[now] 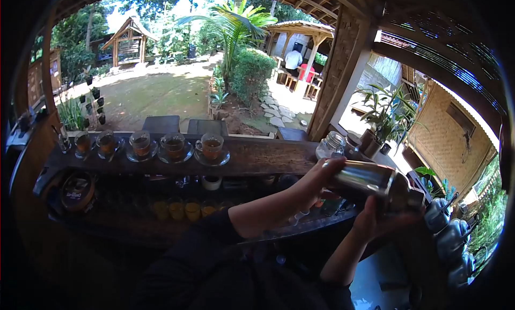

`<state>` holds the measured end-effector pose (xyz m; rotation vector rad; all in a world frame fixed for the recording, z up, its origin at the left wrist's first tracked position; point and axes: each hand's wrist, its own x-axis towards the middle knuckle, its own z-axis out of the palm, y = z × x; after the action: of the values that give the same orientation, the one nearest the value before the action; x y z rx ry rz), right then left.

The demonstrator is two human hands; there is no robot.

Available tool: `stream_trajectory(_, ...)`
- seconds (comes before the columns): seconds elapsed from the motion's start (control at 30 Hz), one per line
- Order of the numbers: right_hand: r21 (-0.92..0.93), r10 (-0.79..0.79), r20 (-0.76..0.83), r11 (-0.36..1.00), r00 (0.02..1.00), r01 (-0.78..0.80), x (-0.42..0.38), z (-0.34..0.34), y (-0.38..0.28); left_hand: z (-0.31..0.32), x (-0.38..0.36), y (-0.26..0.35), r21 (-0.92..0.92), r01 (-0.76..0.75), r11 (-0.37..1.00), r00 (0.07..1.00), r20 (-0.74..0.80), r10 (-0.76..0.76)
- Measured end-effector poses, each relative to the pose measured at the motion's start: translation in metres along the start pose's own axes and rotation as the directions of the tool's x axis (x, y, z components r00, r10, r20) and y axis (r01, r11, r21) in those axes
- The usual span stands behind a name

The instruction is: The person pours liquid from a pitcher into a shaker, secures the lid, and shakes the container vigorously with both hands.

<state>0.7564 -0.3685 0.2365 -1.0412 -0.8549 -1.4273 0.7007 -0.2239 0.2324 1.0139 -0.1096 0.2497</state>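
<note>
A metal cocktail shaker (366,179) is held tilted nearly sideways in both my hands, over the right end of the wooden counter. My left hand (321,177) is wrapped round its left end, the thumb on top. Around the lower right end, near the cap, my right hand (369,220) is closed; its fingers are partly in shadow. A glass jar (331,145) stands just behind my left hand.
Along the wooden counter (268,155) stand several glass cups of brown drink on saucers, such as this cup (211,147). Yellow-filled glasses (192,211) sit on the shelf below. Kettles (451,237) line the right side. A potted plant (383,117) stands behind the jar. A person (293,59) is far off outside.
</note>
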Motion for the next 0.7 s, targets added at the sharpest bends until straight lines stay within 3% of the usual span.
stream_trajectory(0.07,-0.001,0.044,0.057,0.999,0.997,-0.044,-0.021,-0.033,-0.009,0.000,-0.034,0.030,0.154,-0.158,0.975,0.944,0.313,0.103)
stream_trajectory(0.1,-0.003,0.051,0.061,0.999,0.997,-0.050,-0.022,-0.030,-0.015,-0.001,-0.038,0.033,0.098,-0.358,0.928,0.838,0.473,0.273)
stream_trajectory(0.13,-0.031,0.007,0.105,1.000,0.994,-0.003,-0.021,-0.026,-0.022,-0.002,-0.042,0.036,-0.031,-0.452,0.891,0.663,0.657,0.360)
stream_trajectory(0.2,-0.082,-0.081,0.188,0.992,0.979,0.098,-0.016,-0.017,-0.039,0.004,-0.060,0.050,-0.112,-0.491,0.864,0.587,0.691,0.423)
stream_trajectory(0.27,-0.132,-0.160,0.272,0.970,0.949,0.202,-0.012,-0.009,-0.056,-0.018,-0.051,0.041,-0.082,-0.221,0.972,0.834,0.500,0.233)
stream_trajectory(0.3,-0.152,-0.198,0.315,0.955,0.928,0.256,-0.011,-0.003,-0.063,-0.030,-0.044,0.037,-0.089,-0.102,0.991,0.910,0.393,0.129)
stream_trajectory(0.33,0.112,-0.183,0.001,0.977,0.983,0.182,-0.019,0.032,-0.048,-0.047,-0.031,0.022,-0.141,-0.025,0.990,0.947,0.313,0.069)
stream_trajectory(0.37,0.036,0.011,0.158,0.999,0.987,-0.017,-0.014,0.031,-0.043,-0.057,-0.029,0.016,-0.146,0.017,0.989,0.957,0.289,0.026)
stream_trajectory(0.4,0.064,0.106,0.149,0.991,0.983,-0.117,-0.012,0.035,-0.046,-0.063,-0.030,0.014,-0.150,0.058,0.987,0.964,0.265,-0.016)
stream_trajectory(0.47,0.174,-0.074,0.005,0.982,0.997,0.072,-0.010,0.037,-0.083,-0.052,-0.051,0.027,-0.168,-0.028,0.985,0.925,0.369,0.089)
stream_trajectory(0.5,0.142,-0.024,0.327,0.990,0.945,-0.024,-0.011,0.008,-0.096,-0.042,-0.065,0.045,-0.152,-0.094,0.984,0.878,0.454,0.154)
stream_trajectory(0.53,0.139,-0.020,0.330,0.990,0.944,-0.028,-0.013,0.007,-0.094,-0.042,-0.069,0.051,-0.095,-0.246,0.965,0.784,0.566,0.255)
stream_trajectory(0.6,0.049,-0.225,0.320,0.974,0.920,0.221,-0.014,0.009,-0.093,-0.030,-0.081,0.066,-0.198,-0.386,0.901,0.569,0.718,0.401)
stream_trajectory(0.63,0.001,-0.323,0.320,0.940,0.891,0.341,-0.015,0.010,-0.093,-0.031,-0.079,0.061,-0.245,-0.310,0.919,0.636,0.665,0.392)
stream_trajectory(0.7,-0.087,-0.506,0.336,0.823,0.794,0.561,-0.018,0.013,-0.092,-0.043,-0.068,0.045,-0.261,-0.142,0.955,0.885,0.399,0.240)
